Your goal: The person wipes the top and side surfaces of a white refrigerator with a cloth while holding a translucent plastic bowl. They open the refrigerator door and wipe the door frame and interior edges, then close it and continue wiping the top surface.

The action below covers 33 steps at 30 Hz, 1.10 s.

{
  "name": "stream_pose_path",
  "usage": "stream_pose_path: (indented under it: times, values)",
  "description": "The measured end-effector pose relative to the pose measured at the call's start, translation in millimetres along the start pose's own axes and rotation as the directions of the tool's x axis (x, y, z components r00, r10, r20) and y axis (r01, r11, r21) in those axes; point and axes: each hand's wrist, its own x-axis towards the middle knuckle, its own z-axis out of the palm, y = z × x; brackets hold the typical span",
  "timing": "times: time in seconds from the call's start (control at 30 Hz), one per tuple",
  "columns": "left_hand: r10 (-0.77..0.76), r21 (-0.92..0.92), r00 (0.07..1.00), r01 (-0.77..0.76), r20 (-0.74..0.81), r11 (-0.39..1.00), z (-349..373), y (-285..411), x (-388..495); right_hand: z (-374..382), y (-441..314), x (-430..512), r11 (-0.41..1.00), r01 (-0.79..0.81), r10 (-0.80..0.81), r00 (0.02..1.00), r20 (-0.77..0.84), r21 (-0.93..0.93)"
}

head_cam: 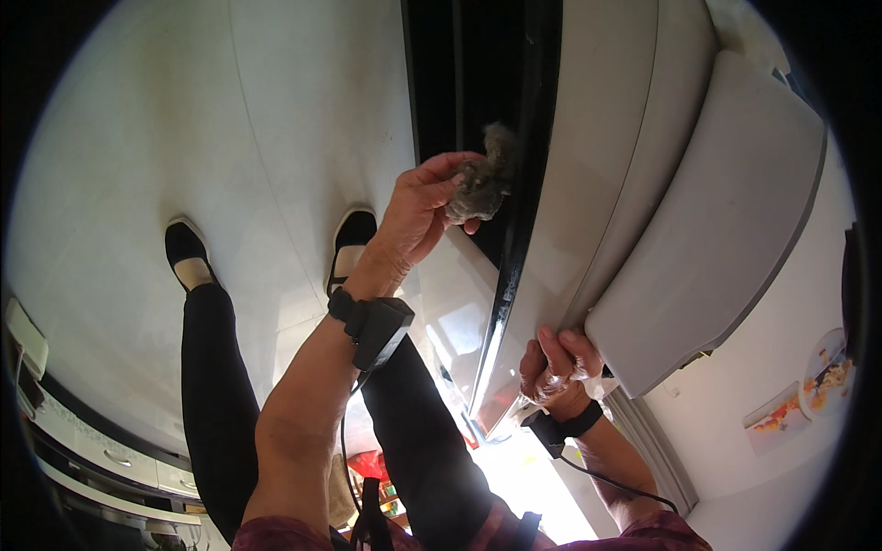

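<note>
My left hand (418,203) pinches a ragged grey wad (477,196) that looks like matted lint or a dirty rag, its fluffy end sticking up. It is in front of the dark recess (486,82) beside the glossy black edge strip (534,131) of a pale, upholstered-looking piece of furniture (599,138). At the near corner of the grey panel or cushion (716,206), my right hand (559,365) has its fingers curled. Some whitish, see-through material shows by that hand, but whether it is held is unclear. Each wrist wears a black strapped device with a cable.
Pale floor (289,138) extends to the left, with my black shoes (185,241) on it. A white drawer cabinet (117,454) stands at lower left. Something red (368,465) and other small things are beyond my legs. Pictures (778,417) hang on the wall at right.
</note>
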Motion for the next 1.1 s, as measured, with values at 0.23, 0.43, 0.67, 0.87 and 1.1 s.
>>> stream_pose_path:
  times: [0.23,0.43,0.67,0.87,1.1]
  values:
    - [0.046,-0.139,0.998,-0.051,-0.043,0.989,-5,-13,7,2,-3,3,0.999,-0.033,0.034,0.998,-0.045,0.021]
    - [0.187,-0.232,0.981,-0.192,-0.045,0.953,-9,1,-7,1,-4,9,0.999,-0.040,0.040,0.997,-0.066,0.014]
    - [0.184,-0.263,0.981,-0.195,-0.065,0.945,18,19,-23,-2,-3,4,1.000,-0.030,0.030,0.999,0.017,-0.007]
    - [0.173,-0.355,0.965,-0.093,0.199,0.930,50,30,-49,-5,-4,7,0.999,-0.054,0.054,0.998,0.044,0.004]
    - [0.139,0.293,0.971,-0.192,0.194,0.937,84,22,-77,-3,-3,12,1.000,-0.018,0.018,1.000,0.004,-0.017]
